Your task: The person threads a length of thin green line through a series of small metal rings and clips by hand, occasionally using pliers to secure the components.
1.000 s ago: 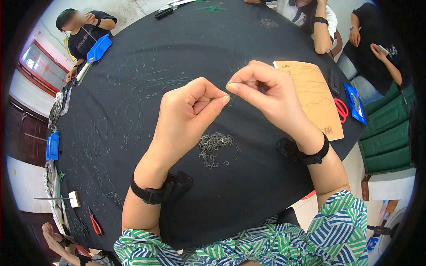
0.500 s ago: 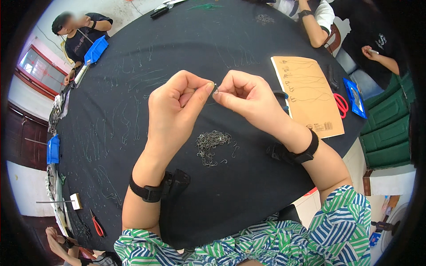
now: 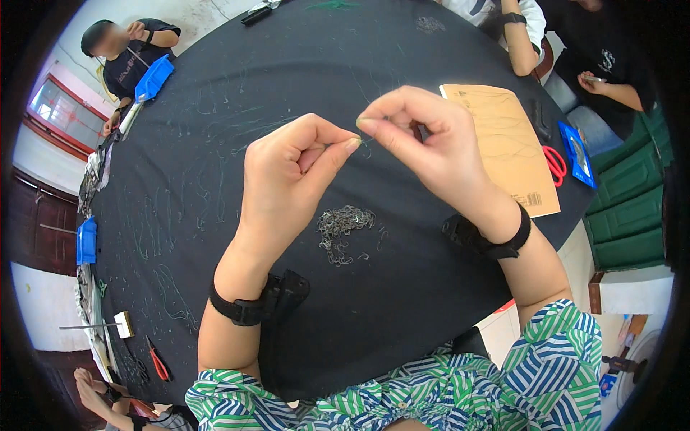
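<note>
A round table (image 3: pixel 402 323) under black cloth fills a shared workroom, with co-workers seated around its rim, among them a person in a dark shirt and cap (image 3: pixel 133 72) at the far left. A tan notebook (image 3: pixel 517 183) lies to the right, fine dark lines across its cover. In the foreground, a worker in a patterned green, blue and white top raises both bare hands above the cloth, well apart from everything on it. The left hand (image 3: pixel 284 176) pinches thumb to forefinger; the right hand (image 3: pixel 442 147) does likewise just beside it, though whether anything sits between its fingertips cannot be told.

A blue tray (image 3: pixel 154 77) stands near the capped person; a blue packet (image 3: pixel 577 154) and red-handled scissors (image 3: pixel 555 167) lie beyond the notebook. Red-handled pliers (image 3: pixel 158 365) rest at lower left. A heap of small metal hooks (image 3: pixel 343 224) sits on the cloth below the hands, a few strays beside it. Thin green strands (image 3: pixel 169 291) spread across the left side suggest some pieces are already set aside, while the loose heap suggests many are left. Smallest of all, a fine strand (image 3: pixel 367 149) shows at the left fingertips, apparently gripped there; the piece in hand looks unfinished.
</note>
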Demonstrator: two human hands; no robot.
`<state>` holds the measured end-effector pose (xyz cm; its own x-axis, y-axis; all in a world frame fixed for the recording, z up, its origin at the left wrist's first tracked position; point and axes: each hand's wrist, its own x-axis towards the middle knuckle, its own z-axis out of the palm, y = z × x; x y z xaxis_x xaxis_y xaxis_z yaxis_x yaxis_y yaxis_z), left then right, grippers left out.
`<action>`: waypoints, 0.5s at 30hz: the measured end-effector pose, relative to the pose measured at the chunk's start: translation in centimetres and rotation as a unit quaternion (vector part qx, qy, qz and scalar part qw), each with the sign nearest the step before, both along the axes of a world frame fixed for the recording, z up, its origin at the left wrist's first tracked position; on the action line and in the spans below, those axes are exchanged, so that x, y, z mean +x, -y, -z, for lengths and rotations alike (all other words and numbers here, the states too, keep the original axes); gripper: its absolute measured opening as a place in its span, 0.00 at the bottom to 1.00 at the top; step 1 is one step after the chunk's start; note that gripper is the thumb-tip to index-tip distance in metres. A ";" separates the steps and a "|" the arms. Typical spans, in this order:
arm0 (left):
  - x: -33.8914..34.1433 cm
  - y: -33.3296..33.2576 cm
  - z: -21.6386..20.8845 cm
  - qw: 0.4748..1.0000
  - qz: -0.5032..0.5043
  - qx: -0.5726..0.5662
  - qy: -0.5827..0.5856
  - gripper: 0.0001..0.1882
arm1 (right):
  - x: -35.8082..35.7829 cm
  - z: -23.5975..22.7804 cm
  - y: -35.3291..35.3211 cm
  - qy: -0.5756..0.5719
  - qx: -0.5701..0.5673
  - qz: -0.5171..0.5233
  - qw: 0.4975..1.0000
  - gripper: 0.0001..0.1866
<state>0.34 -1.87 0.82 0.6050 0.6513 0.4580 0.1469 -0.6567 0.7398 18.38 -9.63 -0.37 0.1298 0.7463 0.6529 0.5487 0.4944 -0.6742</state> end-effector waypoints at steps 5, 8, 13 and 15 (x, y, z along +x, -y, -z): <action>0.2 -0.2 0.2 1.000 0.004 0.011 0.016 0.05 | 0.9 1.1 -0.9 -0.150 -0.114 -0.070 0.980 0.08; 0.1 -0.3 0.1 1.000 0.001 0.000 0.016 0.04 | 0.6 1.0 -0.8 -0.196 -0.191 -0.106 0.956 0.09; 0.2 -0.4 0.4 0.999 -0.011 -0.010 0.046 0.03 | -0.6 2.2 -1.1 -0.250 -0.213 -0.157 0.931 0.07; 0.2 -0.4 0.4 0.998 -0.017 -0.022 0.057 0.03 | -1.2 2.8 -1.0 -0.216 -0.163 -0.145 0.952 0.05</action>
<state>0.55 -1.45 0.39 0.5276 0.6915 0.4935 0.0808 -0.6191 0.7811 17.19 -8.65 -3.20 0.0902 0.9457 0.3124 0.0578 0.3082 -0.9496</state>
